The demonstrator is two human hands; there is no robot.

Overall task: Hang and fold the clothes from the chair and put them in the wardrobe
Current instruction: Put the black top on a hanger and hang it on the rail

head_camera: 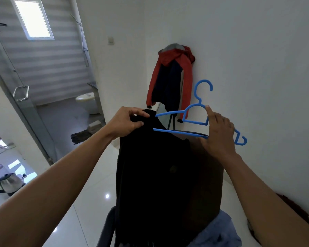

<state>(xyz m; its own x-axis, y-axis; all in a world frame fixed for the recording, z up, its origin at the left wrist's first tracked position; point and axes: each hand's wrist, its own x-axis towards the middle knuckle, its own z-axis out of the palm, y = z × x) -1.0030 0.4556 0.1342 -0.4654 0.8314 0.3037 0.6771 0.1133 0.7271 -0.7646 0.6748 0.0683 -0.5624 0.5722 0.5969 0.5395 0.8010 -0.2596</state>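
Note:
A black garment (150, 175) hangs down in front of me, held up at its top edge. My left hand (127, 122) pinches that top edge of the black cloth. A blue plastic hanger (194, 113) sticks out to the right, its left end tucked inside the garment. My right hand (218, 132) grips the hanger around its middle and lower bar. Below, a dark chair (107, 227) shows at the bottom edge, with a light blue garment (219, 232) lying on it.
A red and navy jacket (169, 77) hangs on the white wall ahead, above a brown wooden panel (207, 175). An open glass door leads left into a bathroom with a toilet (86, 101). A kettle (6, 183) stands on the glossy floor at left.

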